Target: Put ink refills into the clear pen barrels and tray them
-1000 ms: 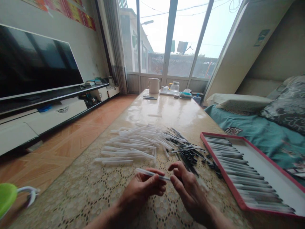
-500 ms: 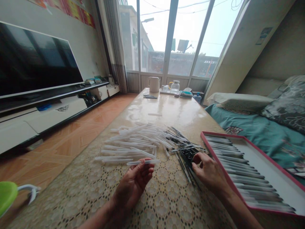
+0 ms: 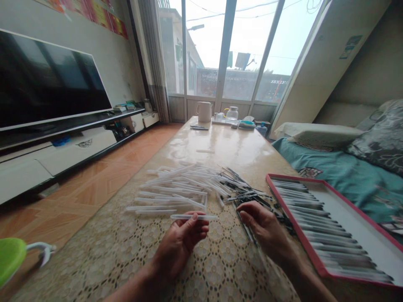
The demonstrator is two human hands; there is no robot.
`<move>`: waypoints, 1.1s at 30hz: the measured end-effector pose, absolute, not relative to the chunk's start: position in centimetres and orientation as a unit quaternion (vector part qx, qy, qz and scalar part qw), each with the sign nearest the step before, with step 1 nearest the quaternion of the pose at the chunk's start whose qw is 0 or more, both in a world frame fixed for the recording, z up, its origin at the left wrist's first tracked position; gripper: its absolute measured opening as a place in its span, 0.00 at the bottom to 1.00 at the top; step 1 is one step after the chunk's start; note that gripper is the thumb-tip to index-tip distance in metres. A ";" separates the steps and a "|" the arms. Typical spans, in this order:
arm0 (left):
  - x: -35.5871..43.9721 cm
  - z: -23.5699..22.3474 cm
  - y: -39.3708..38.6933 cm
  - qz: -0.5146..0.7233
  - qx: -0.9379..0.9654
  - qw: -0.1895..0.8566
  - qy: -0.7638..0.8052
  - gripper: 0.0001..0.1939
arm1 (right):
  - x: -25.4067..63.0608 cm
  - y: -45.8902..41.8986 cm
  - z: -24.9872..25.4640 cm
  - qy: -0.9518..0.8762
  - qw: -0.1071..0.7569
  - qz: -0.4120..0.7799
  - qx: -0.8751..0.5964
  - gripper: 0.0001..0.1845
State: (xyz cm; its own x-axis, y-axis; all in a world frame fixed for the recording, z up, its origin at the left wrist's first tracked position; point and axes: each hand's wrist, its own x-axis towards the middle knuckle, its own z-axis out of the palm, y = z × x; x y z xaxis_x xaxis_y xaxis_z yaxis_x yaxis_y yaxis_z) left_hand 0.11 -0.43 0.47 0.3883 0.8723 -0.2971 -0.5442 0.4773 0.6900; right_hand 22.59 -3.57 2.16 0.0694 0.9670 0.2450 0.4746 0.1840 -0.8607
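A clear, whitish pen barrel [image 3: 206,217] lies level across the fingers of my left hand [image 3: 181,241], pinned under the thumb. My right hand [image 3: 269,233] is closed in a pinch beside a heap of thin refills and black pen parts [image 3: 241,188]; whatever sits between its fingertips is hidden. This hand covers some of the refills. Many more pale pen barrels [image 3: 173,184] are piled loosely beyond my left hand, mostly lying crosswise. To the right, a red-rimmed box [image 3: 355,220] contains a row of pens with dark ends [image 3: 330,230].
The table [image 3: 214,260] has a patterned cover. One barrel [image 3: 205,151] lies apart farther up it. A pitcher [image 3: 204,112], a glass jar [image 3: 232,113] and a tissue pack [image 3: 246,124] stand at the far end. A green stool [image 3: 11,260] is at lower left.
My right hand has shifted left and a little nearer the left hand, off the black parts. My left hand, with the pen barrel, has moved slightly right.
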 end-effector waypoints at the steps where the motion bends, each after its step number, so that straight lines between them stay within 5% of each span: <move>1: 0.2 0.5 -0.5 0.441 0.260 0.793 0.330 0.07 | 21.7 -3.7 2.3 -0.604 0.470 0.324 -0.557 0.13; 6: 0.4 0.5 -0.5 0.434 0.283 0.787 0.335 0.09 | 19.1 -3.9 1.3 -0.534 0.518 0.432 -0.510 0.15; 21: 0.6 0.5 -0.5 0.435 0.306 0.779 0.334 0.11 | 18.6 -4.3 0.8 -0.620 0.478 0.324 -0.531 0.05; 33: 0.6 0.2 -0.6 0.430 0.321 0.779 0.323 0.11 | 18.2 -4.2 0.2 -0.545 0.499 0.419 -0.527 0.17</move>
